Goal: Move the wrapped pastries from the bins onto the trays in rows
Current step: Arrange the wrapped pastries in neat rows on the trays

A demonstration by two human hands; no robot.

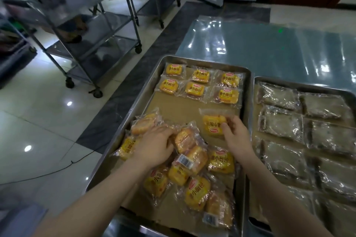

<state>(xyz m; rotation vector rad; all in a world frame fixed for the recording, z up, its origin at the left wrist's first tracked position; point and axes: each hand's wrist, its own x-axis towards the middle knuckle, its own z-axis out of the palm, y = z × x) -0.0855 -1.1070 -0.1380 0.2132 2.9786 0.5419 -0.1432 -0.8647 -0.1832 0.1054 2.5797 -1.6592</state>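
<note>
On the counter tray (143, 102), your right hand (236, 136) pinches a pastry (212, 127): square it at three o'clock; left hand (154, 146) grips the pile (192, 159).

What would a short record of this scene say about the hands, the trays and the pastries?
Left hand: fingers curled on the loose pile of yellow pastries at the near end of its tray
Right hand: pinches one held pastry, label upside down, over the bare middle
Left tray: six arranged pastries in two rows of three at the far end
Right tray: filled with dark wrapped packs
Floor: wheeled metal racks to the left
</note>
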